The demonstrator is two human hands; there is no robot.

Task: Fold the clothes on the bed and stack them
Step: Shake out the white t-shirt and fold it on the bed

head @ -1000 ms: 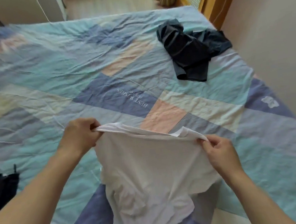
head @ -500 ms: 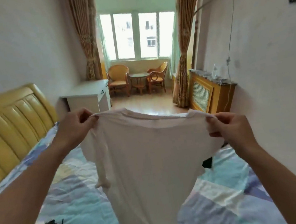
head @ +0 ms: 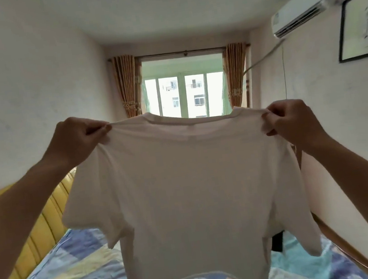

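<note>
— What did you have in your hands at that moment?

— I held a white T-shirt (head: 184, 186) up in the air in front of me, with both arms stretched out. My left hand (head: 77, 139) pinched the left shoulder seam between the thumb and the curled fingers, and my right hand (head: 292, 120) pinched the right shoulder in the same way. The cloth was pulled straight between the two grips.

— And how did the shirt hang?

— It hung open and flat, the collar at the top in the middle, the two short sleeves falling down at the sides. The lower hem curved a little above the bed (head: 75, 277), not touching it as far as I could see.

— What was around you?

— Under the shirt there was the patchwork bedcover in blue, green and pale yellow. At my left stood the yellow padded headboard (head: 36, 231). Behind the shirt I saw the window (head: 184, 97) with brown curtains (head: 127, 86) on both sides. On the right wall there were an air conditioner (head: 301, 6) and a framed picture (head: 362, 24). A small dark thing showed beside the right sleeve; I could not tell what it was.
</note>
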